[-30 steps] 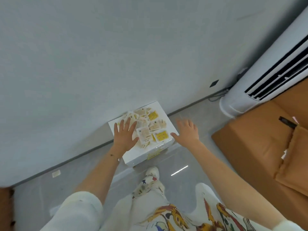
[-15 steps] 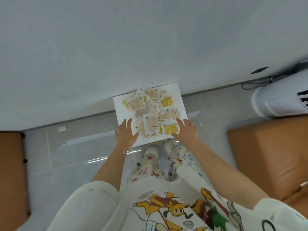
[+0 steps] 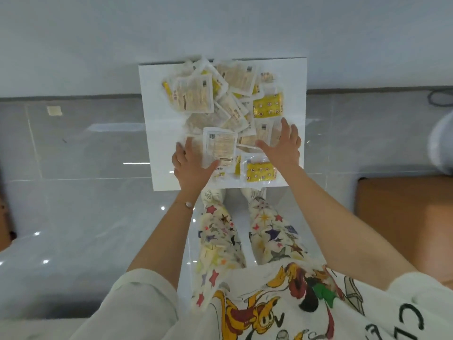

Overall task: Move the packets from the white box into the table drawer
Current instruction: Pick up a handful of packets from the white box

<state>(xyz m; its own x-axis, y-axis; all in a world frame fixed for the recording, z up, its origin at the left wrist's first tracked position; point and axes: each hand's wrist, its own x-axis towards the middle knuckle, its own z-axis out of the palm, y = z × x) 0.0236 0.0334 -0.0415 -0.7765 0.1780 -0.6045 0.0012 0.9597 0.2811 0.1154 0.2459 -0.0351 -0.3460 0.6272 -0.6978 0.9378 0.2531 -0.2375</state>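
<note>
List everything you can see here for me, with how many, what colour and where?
white box: one, white, on the floor against the wall
packets: a loose heap, too many to count, white and yellow, on the box
floor: grey glossy tiles
wall: pale grey, behind the box
brown furniture: one piece, at right
left hand: open, over the near packets
right hand: open, over the near packets

Grey glossy tiled floor (image 3: 81, 217), pale grout lines, ceiling-light reflections scattered over the tiles. Directly on it: white box (image 3: 295, 99), set against the wall base, holding a loose heap of packets (image 3: 220, 111). Small beige square scrap (image 3: 54, 110) on a tile at far left, well apart from the box. Brown upholstered seat (image 3: 404, 229) at right edge.
</note>
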